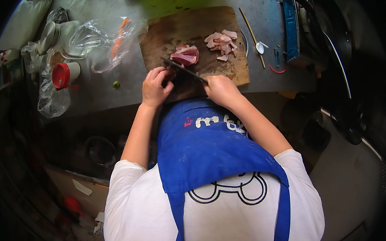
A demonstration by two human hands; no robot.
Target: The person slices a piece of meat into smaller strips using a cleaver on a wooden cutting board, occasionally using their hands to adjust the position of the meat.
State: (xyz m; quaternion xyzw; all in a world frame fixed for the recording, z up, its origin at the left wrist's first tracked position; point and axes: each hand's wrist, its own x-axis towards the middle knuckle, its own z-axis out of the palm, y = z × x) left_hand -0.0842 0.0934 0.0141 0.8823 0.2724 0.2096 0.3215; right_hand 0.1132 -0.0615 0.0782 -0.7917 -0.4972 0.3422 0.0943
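A worn wooden cutting board lies at the counter's near edge. My right hand is closed around the handle of a knife, whose dark blade slants up and left across the board. Just beyond the blade sits a chunk of raw red meat with a pale edge. My left hand is by the blade's far end, its fingers curled and pinched together; whatever they hold is hidden. Farther right on the board is a small pile of pale pink meat slices.
Left of the board lie a clear plastic bag with something orange in it, a red-lidded tub and a small green scrap. On the right are a chopstick, a white spoon, a blue box-like object and a dark pan.
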